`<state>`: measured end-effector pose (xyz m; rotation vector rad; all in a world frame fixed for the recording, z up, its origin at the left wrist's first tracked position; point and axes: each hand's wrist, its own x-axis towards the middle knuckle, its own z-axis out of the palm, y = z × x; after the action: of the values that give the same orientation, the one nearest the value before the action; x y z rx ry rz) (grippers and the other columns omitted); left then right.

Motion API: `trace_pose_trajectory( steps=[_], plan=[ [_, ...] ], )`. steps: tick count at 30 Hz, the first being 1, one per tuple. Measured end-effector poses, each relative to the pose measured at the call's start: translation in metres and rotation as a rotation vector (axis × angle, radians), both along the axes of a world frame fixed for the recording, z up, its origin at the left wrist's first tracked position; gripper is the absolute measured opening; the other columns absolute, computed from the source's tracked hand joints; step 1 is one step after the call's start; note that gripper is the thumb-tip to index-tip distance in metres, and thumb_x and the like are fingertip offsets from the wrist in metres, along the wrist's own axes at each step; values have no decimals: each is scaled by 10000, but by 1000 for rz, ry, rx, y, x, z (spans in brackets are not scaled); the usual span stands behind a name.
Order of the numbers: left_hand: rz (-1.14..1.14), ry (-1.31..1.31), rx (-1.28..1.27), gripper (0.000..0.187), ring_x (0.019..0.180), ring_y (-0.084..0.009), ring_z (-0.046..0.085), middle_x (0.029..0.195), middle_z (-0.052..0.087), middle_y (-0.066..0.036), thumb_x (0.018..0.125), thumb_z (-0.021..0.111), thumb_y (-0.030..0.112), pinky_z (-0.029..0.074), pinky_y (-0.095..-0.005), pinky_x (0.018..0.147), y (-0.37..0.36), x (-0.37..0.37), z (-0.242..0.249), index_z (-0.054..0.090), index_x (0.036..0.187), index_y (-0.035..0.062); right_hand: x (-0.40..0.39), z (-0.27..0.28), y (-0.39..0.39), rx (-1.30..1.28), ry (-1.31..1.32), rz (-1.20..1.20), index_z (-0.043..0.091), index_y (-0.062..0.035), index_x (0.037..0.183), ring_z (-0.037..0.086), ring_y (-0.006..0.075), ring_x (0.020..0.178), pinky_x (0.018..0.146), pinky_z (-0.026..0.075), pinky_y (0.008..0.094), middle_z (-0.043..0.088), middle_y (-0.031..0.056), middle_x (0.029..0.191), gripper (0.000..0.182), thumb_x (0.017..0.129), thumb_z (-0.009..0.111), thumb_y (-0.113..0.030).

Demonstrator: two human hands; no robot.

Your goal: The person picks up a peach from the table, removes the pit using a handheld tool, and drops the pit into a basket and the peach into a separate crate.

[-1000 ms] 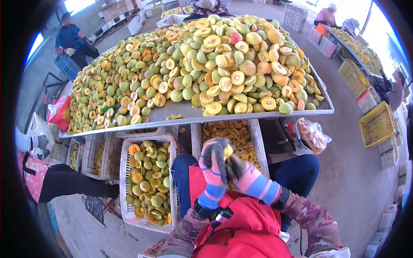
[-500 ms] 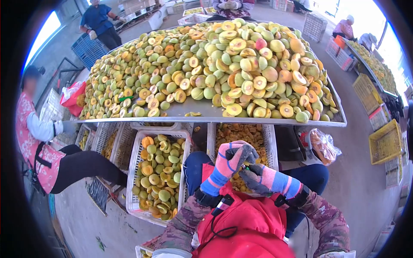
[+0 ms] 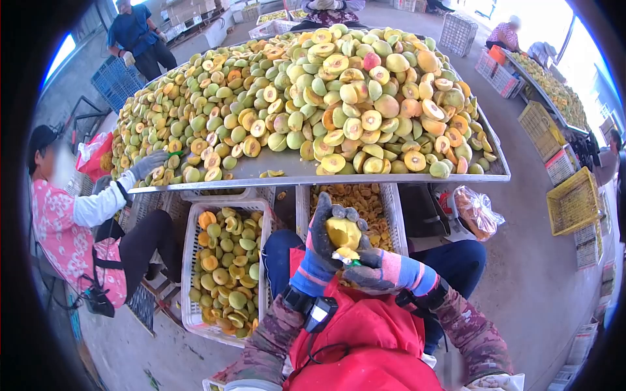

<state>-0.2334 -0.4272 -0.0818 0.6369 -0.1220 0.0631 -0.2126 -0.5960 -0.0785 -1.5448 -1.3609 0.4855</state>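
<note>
Above the red apron, my left hand (image 3: 321,241), in a grey-palmed glove, is turned up with its fingers curled round a yellow piece of fruit (image 3: 343,233). My right hand (image 3: 378,266), gloved too, is closed on a small tool (image 3: 352,262) with a green part; its tip touches the fruit's lower side. Most of the tool is hidden by the fingers. Beyond both hands a metal-edged table (image 3: 326,178) bears a large heap of halved green and yellow fruit (image 3: 365,98).
Under the table stand a white crate (image 3: 188,293) of fruit halves and a white crate (image 3: 398,221) of yellow pieces. A co-worker (image 3: 72,215) sits at the left; another (image 3: 140,39) stands behind. Yellow crates (image 3: 574,202) and a plastic bag (image 3: 478,212) are at the right.
My left hand has turned palm up, showing the yellow fruit. The seated co-worker's gloved hand has moved onto the table's fruit. The whole view has shifted slightly.
</note>
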Motion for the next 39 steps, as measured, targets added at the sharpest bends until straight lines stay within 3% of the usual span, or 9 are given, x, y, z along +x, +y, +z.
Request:
trace_pose_trajectory(
  steps=[3,7,10,13,17,22,33,37,39],
  plan=[
    [37,325,-382,359,1015,-327,565,1036,572,-132,936,442,397,478,-567,858,9,0,6,561,997,64,3,-13,-17,-487,914,-86,555,-88,1163,596,264,853,757,478,347,619,113,923,270,922,487,-191],
    [228,105,37,288,1146,-322,499,1152,522,-142,932,472,168,427,-615,919,19,-9,-1,457,1186,31,-4,-146,-46,-872,-445,-408,533,-64,1064,615,288,765,649,480,362,610,113,864,250,885,550,-238],
    [86,302,-489,321,1145,-313,500,1173,506,-139,907,484,39,437,-601,921,23,-16,-21,415,1219,16,-7,-45,-24,-456,-54,-704,518,-61,1002,624,312,761,629,481,380,619,134,851,253,857,596,-253],
    [442,81,711,352,1072,-325,552,1194,538,-164,937,454,344,459,-507,922,1,-15,-15,495,1146,63,-25,20,11,-156,229,-663,490,-63,981,613,350,667,569,473,420,607,164,774,286,838,619,-274],
    [321,221,-17,445,891,-260,619,1056,578,-143,946,390,467,533,-364,769,-8,-9,-12,504,1088,62,-25,17,37,-345,-196,-727,486,-42,975,611,353,653,542,470,430,604,170,745,227,855,577,-211],
    [455,289,258,433,826,-231,614,963,576,-119,964,347,463,519,-342,745,-8,-21,-7,490,997,55,-29,8,41,-376,-308,-657,479,-27,998,592,366,625,527,460,439,578,172,679,260,820,597,-175],
    [128,305,-336,703,845,-292,604,925,598,-136,844,350,694,519,-398,738,30,-32,-35,574,940,35,-10,-14,35,-127,391,-128,534,-25,1113,568,240,724,696,479,343,568,144,770,307,873,579,-211],
    [971,-46,1432,475,905,-226,587,1046,569,-122,750,652,17,468,-310,856,91,-73,-49,477,1191,9,18,-70,-3,-257,1315,-196,552,-62,1023,588,201,729,693,489,347,581,88,768,210,924,490,-237],
    [1056,427,1739,437,996,-252,553,1034,563,-127,778,595,2,429,-319,929,130,-123,-67,488,1202,2,17,-109,-14,-977,-187,-550,535,-74,1039,631,264,755,676,502,376,626,128,824,234,932,461,-269]
  ],
)
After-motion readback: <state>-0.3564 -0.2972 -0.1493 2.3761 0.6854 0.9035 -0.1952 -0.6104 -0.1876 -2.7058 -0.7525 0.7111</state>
